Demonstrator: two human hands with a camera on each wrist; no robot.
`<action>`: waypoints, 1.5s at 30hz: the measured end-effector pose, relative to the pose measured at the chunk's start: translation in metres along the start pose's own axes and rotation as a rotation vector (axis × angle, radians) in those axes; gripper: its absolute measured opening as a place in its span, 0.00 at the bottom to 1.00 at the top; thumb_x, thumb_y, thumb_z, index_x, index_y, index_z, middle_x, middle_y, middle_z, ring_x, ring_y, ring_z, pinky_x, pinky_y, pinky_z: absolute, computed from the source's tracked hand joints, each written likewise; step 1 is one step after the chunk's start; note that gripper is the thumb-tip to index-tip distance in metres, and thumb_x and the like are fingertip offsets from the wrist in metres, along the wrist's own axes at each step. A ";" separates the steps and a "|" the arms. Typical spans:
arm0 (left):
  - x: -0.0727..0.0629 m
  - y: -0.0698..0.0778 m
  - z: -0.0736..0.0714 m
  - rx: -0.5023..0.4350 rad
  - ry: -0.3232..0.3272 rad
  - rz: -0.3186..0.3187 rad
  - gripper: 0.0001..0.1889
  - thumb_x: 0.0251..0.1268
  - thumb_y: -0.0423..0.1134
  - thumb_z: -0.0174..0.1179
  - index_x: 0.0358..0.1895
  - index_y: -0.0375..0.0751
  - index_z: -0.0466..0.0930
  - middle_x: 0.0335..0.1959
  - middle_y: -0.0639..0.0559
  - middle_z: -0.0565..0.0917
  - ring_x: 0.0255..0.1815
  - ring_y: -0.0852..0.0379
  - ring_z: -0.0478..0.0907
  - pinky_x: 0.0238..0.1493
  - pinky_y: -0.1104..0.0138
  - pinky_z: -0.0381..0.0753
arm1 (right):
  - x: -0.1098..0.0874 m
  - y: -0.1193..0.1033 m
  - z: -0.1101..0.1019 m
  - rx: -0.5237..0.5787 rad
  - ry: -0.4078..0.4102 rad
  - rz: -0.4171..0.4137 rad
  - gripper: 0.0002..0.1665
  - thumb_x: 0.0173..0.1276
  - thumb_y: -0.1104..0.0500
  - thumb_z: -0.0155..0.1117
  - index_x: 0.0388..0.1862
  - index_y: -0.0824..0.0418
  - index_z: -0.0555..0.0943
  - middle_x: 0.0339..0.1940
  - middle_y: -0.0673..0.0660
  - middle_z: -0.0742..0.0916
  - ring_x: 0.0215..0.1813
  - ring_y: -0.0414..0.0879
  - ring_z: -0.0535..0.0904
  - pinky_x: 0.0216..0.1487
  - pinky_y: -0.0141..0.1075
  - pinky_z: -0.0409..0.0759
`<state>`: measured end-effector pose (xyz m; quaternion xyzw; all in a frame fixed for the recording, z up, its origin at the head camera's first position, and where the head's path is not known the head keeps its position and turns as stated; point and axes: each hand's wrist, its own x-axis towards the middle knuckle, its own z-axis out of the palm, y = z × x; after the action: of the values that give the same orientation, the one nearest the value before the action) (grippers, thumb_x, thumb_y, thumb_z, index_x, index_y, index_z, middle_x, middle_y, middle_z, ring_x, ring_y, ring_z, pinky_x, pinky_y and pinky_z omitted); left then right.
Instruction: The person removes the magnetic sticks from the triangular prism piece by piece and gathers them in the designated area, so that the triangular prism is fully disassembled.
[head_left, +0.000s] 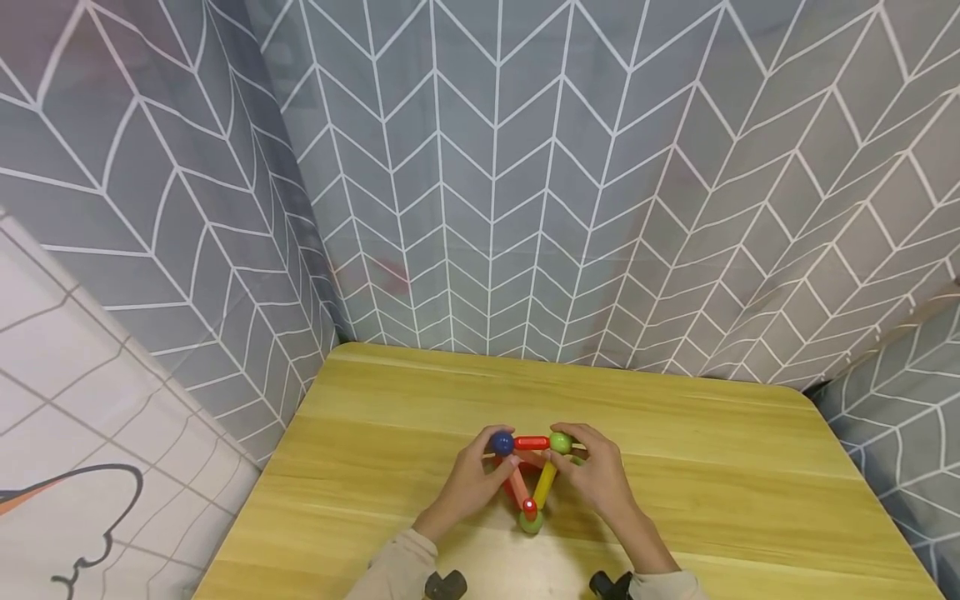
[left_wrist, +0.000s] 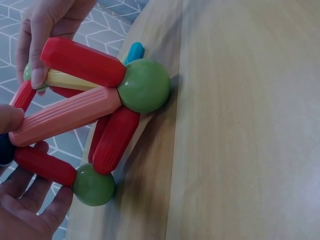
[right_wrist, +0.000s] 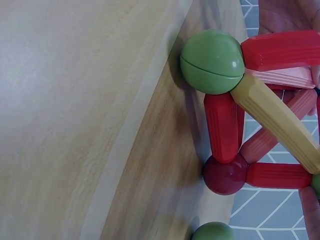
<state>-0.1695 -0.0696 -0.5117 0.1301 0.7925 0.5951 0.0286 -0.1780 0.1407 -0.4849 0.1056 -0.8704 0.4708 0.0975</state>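
A frame of magnetic rods and balls stands on the wooden table between the hands. My left hand (head_left: 468,483) grips its blue ball (head_left: 502,442), thumb and fingers on either side. Across from it, my right hand (head_left: 596,475) pinches a green ball (head_left: 560,442). A red rod (head_left: 532,443) spans these two balls. A salmon rod (left_wrist: 65,116) and a yellow rod (right_wrist: 277,125) slope down to the near green ball (left_wrist: 145,85), from which another red rod (left_wrist: 82,61) sticks out freely. Lower corners show a green ball (left_wrist: 94,185) and a dark red ball (right_wrist: 225,175).
A turquoise rod (left_wrist: 135,52) shows behind the frame in the left wrist view. Another green ball (right_wrist: 213,232) lies at the bottom of the right wrist view. A grey patterned curtain (head_left: 487,183) hangs behind the wooden table (head_left: 750,467).
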 end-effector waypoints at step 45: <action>-0.002 -0.001 0.000 0.030 -0.007 0.035 0.21 0.73 0.41 0.59 0.66 0.41 0.72 0.62 0.40 0.81 0.63 0.39 0.78 0.61 0.51 0.82 | -0.004 -0.005 -0.007 0.175 0.054 0.230 0.21 0.58 0.61 0.78 0.50 0.62 0.86 0.48 0.60 0.90 0.51 0.51 0.85 0.45 0.30 0.87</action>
<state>-0.1673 -0.0702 -0.5131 0.1463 0.7988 0.5833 0.0190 -0.1725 0.1438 -0.4782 0.0005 -0.8294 0.5558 0.0565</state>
